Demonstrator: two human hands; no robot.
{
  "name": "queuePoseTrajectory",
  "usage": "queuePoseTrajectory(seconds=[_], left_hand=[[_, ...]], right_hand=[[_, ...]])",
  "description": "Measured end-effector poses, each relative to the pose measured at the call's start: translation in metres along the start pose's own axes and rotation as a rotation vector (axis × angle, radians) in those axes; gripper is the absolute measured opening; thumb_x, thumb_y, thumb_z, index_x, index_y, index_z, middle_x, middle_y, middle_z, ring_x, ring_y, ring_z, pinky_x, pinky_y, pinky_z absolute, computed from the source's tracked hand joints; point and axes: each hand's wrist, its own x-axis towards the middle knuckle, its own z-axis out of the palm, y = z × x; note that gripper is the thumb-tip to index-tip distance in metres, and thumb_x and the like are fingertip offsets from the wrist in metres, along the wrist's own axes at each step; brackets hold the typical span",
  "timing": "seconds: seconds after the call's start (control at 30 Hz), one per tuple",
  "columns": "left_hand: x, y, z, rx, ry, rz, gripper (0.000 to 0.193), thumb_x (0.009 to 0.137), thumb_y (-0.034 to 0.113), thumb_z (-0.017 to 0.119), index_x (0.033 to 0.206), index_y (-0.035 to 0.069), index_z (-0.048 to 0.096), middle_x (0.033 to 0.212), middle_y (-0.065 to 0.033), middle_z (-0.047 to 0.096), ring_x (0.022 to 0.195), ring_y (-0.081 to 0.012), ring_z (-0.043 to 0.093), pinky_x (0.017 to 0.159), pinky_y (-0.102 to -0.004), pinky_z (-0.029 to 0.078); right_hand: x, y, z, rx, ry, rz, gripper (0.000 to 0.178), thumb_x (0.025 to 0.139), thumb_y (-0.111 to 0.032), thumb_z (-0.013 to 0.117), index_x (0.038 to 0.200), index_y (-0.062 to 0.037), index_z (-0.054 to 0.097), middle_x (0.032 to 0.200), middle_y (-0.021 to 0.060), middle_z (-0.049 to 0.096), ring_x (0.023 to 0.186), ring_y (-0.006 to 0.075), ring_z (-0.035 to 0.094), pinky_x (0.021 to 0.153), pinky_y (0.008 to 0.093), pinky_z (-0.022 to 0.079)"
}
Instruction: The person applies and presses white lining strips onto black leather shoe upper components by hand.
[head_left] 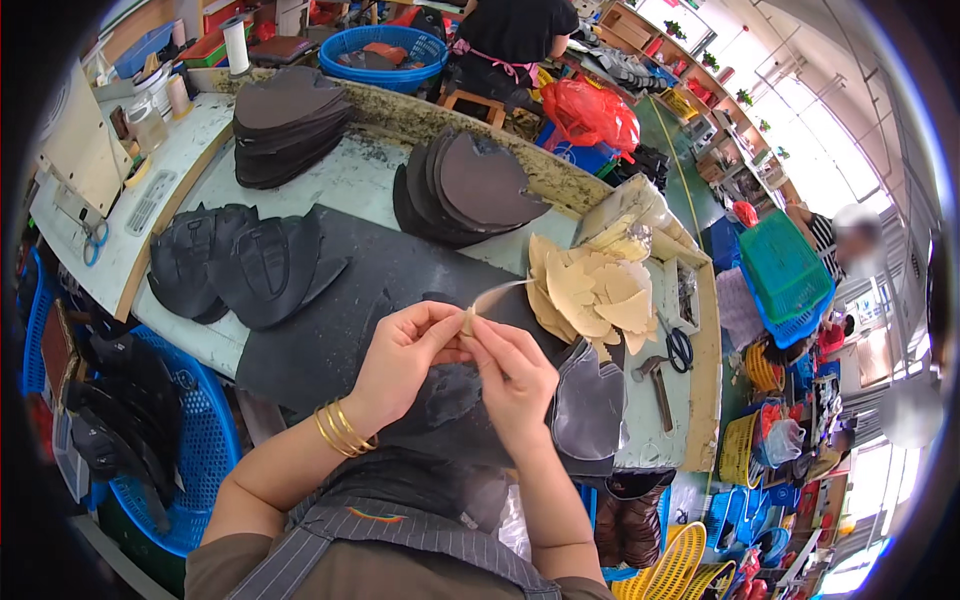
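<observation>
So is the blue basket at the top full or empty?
Nearly empty: the blue basket shows mostly bare mesh inside, with only a couple of dark and orange pieces lying at the bottom.

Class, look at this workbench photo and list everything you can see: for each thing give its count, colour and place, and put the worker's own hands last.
Tan strip: one, pinched between both hands above the mat.
Tan cut pieces: a loose pile, bench right of the hands.
Dark mat: one, black, under the hands.
Dark shaped pieces: two brown stacks at the far edge, one black group at left.
Hammer: one, right edge of the bench.
Scissors: one pair, black handles, beside the hammer.
Blue basket: one, lower left, holding dark pieces.
Green crate: one, right of the bench.
Left hand: gold bangles on its wrist, pinching the strip.
Right hand: pinching the strip.
</observation>
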Motion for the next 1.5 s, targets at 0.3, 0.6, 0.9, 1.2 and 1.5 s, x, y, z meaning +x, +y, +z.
queuePoseTrajectory(seconds=[0.3, 0.6, 0.9, 1.2, 1.5], left_hand=[[-0.036, 0.010, 0.005, 0.498, -0.103, 0.257, 0.019, 0.096, 0.003, 0.050, 0.108, -0.006, 0.061, 0.094, -0.0107, 0.068, 0.085, -0.0151, 0.067, 0.078, -0.0269, 0.055], [-0.057, 0.003, 0.004, 0.675, -0.126, 0.349, 0.016, 0.091, 0.000, 0.057, 0.104, -0.003, 0.065, 0.091, -0.0115, 0.070, 0.081, -0.0138, 0.067, 0.071, -0.0242, 0.053], [-0.057, -0.027, 0.016, 0.836, -0.324, 0.485, 0.007, 0.084, 0.002, 0.058, 0.090, 0.004, 0.059, 0.086, -0.0089, 0.062, 0.082, -0.0208, 0.061, 0.076, -0.0303, 0.047], [-0.043, 0.015, -0.024, -0.491, -0.164, -0.433, 0.017, 0.083, 0.019, 0.041, 0.071, 0.006, 0.042, 0.069, -0.0033, 0.046, 0.066, -0.0155, 0.050, 0.062, -0.0296, 0.042], [-0.040, 0.010, -0.012, 0.748, -0.519, 0.239, 0.025, 0.084, 0.021, 0.067, 0.102, 0.005, 0.062, 0.101, -0.0047, 0.062, 0.097, -0.0169, 0.057, 0.084, -0.0316, 0.045]], right_hand=[[-0.007, -0.027, -0.019, -0.055, -0.024, -0.016, 0.017, 0.078, 0.001, 0.070, 0.095, -0.0015, 0.070, 0.091, 0.0108, 0.068, 0.078, 0.0206, 0.066, 0.068, 0.0270, 0.052], [-0.023, -0.039, -0.028, -0.280, -0.150, -0.175, 0.019, 0.072, 0.001, 0.070, 0.090, 0.0006, 0.064, 0.086, 0.0116, 0.067, 0.079, 0.0242, 0.066, 0.067, 0.0310, 0.054], [-0.064, 0.011, -0.037, 0.931, 0.243, 0.911, 0.014, 0.094, -0.013, 0.052, 0.098, 0.0001, 0.057, 0.086, 0.0071, 0.065, 0.075, 0.0145, 0.062, 0.069, 0.0270, 0.050], [-0.167, -0.003, -0.124, 0.218, -0.483, 1.218, 0.022, 0.092, -0.022, 0.058, 0.099, -0.0018, 0.051, 0.088, 0.0097, 0.063, 0.078, 0.0195, 0.061, 0.066, 0.0292, 0.049], [-0.094, -0.044, -0.063, 0.601, -0.058, 0.868, 0.032, 0.083, 0.001, 0.066, 0.108, -0.0035, 0.046, 0.097, 0.0032, 0.054, 0.088, 0.0085, 0.055, 0.076, 0.0242, 0.047]])
